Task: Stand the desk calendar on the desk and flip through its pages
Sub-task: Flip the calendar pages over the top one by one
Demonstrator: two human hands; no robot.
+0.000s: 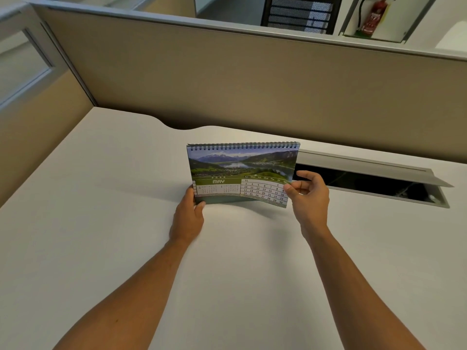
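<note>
Thin glossy paper, the spiral-bound May desk calendar flexes easily; left hand clamps its base, right hand pinches the page's corner.

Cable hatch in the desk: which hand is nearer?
Right. The right hand pinches the calendar page's right edge, just in front of the cable hatch; the left hand holds the calendar's lower-left corner, farther away.

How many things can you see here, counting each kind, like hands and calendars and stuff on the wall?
Hands: 2, the left hand and the right hand
Calendar: 1
Desk: 1
Fire extinguisher: 1
Chair: 1
Total: 6
</note>
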